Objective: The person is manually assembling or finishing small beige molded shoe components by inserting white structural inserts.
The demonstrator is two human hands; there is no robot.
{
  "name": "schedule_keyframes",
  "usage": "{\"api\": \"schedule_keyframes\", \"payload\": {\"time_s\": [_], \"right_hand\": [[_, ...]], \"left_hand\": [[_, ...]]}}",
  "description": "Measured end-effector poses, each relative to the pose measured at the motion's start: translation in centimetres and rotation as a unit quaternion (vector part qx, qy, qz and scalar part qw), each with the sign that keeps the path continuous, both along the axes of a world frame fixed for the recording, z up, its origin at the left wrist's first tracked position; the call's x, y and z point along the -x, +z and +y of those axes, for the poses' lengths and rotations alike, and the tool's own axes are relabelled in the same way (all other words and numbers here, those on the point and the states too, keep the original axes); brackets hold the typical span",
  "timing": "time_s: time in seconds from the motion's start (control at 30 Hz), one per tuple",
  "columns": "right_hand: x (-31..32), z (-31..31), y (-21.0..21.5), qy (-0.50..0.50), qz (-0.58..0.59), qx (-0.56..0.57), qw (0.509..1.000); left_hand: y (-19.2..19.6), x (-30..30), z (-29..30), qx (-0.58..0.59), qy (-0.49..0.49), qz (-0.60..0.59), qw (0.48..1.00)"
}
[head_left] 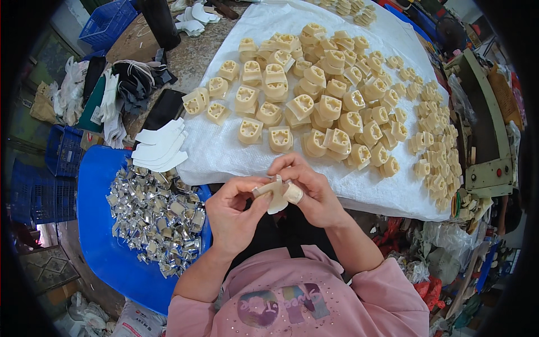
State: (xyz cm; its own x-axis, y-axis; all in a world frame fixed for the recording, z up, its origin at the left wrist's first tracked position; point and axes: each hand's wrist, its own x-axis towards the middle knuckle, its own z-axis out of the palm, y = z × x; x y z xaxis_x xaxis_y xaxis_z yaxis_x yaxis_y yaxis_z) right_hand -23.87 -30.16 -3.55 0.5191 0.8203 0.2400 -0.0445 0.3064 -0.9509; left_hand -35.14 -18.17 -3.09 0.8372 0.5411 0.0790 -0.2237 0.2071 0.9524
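Observation:
My left hand (pixel 233 208) and my right hand (pixel 314 194) meet in front of my chest, at the near edge of a cloth-covered table. Between them they pinch a thin, pale cream curved piece (pixel 275 199) with a flared lower end. Fingers of both hands are closed on it and cover part of it. The right thumb carries a beige wrap (pixel 293 192). Just beyond the hands, many cream moulded plastic parts (pixel 325 106) with hollow, toothed openings lie heaped on the white cloth (pixel 224 151).
At my left, a blue tub (pixel 92 224) holds many small shiny beige-and-silver pieces (pixel 160 216). Stacked white curved sheets (pixel 161 146) lie at its far edge. Gloves (pixel 109 92) and a black cylinder (pixel 159 25) are farther off. A green metal frame (pixel 483 118) stands right.

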Motion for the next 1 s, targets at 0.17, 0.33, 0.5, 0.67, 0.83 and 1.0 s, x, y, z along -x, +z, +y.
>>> {"api": "schedule_keyframes", "payload": {"time_s": [0.17,0.33,0.5,0.67,0.83,1.0], "right_hand": [[0.6,0.2,0.2,-0.121,-0.137,0.062,0.981],[0.3,0.3,0.3,-0.07,0.005,0.031,0.997],[1.1,0.2,1.9,-0.251,-0.395,0.061,0.882],[0.5,-0.4,0.5,-0.136,-0.222,0.011,0.965],[-1.3,-0.7,1.2,0.043,0.016,0.085,0.995],[-1.7,-1.2,1.5,0.023,-0.036,0.042,0.998]], "left_hand": [[0.4,-0.4,-0.2,-0.022,0.002,-0.007,1.0],[0.7,-0.3,0.1,-0.048,-0.005,0.021,0.999],[0.3,-0.8,0.1,-0.245,0.011,-0.018,0.969],[1.5,-0.2,0.9,-0.277,0.024,0.031,0.96],[0.9,0.0,1.9,-0.461,0.039,-0.097,0.881],[0.7,0.6,1.8,-0.349,-0.039,-0.135,0.926]]}}
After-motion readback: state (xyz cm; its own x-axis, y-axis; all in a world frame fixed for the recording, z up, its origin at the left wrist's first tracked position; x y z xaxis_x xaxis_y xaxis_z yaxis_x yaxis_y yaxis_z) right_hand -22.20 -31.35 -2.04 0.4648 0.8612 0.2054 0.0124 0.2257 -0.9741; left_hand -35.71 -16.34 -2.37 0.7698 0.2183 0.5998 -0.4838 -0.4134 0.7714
